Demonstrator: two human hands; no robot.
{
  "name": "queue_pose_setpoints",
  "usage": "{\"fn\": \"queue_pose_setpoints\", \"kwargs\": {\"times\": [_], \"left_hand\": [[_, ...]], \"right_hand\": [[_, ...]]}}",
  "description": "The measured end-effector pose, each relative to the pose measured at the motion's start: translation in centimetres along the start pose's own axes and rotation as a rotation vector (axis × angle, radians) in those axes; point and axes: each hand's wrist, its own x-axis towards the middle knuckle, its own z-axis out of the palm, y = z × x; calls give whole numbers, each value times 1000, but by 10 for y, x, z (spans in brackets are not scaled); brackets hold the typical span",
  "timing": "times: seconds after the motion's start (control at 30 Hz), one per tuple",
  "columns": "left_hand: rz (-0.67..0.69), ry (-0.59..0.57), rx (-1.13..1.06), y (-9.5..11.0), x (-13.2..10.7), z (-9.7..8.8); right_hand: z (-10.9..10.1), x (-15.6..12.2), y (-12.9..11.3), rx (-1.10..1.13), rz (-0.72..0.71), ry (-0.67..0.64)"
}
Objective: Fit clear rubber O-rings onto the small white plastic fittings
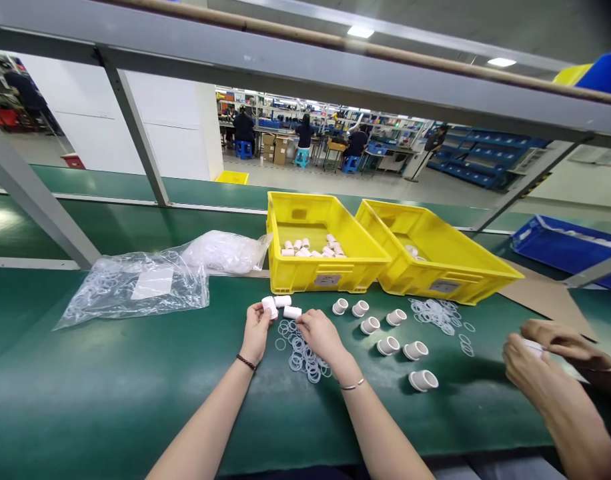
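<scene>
My left hand (pixel 257 331) is closed around a white plastic pipe fitting (pixel 269 307). Two similar white fittings lie on their sides just beyond, one fitting (pixel 283 301) behind my fingers and another fitting (pixel 292 313) between my hands. My right hand (pixel 321 337) is over the edge of a pile of thin translucent rings (pixel 305 357), thumb and fingers pinched together; what they hold, if anything, is too small to make out. Right of it, several white flanged fittings (pixel 388 345) stand on the green table (pixel 210 413).
Two yellow bins (pixel 330 273) (pixel 443 288) hold white fittings at the back. Clear bags of rings (pixel 150 283) lie left. A second ring pile (pixel 438 313) is on the right, near a co-worker's hands (pixel 540 353) holding a white part. Grey frame bars (pixel 135 127) cross above.
</scene>
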Motion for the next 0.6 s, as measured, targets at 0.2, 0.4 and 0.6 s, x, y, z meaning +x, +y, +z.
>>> {"fn": "queue_pose_setpoints", "kwargs": {"times": [0.2,0.4,0.6], "left_hand": [[-58,-31,-201,9,-8,5],[-47,2,-40,6,-9,6],[-75,-102,-7,15,-17,8]], "right_hand": [[27,8,-21,-81,-52,23],[42,3,-11,5,-44,86],[34,-3,-6,215,-81,171]]}}
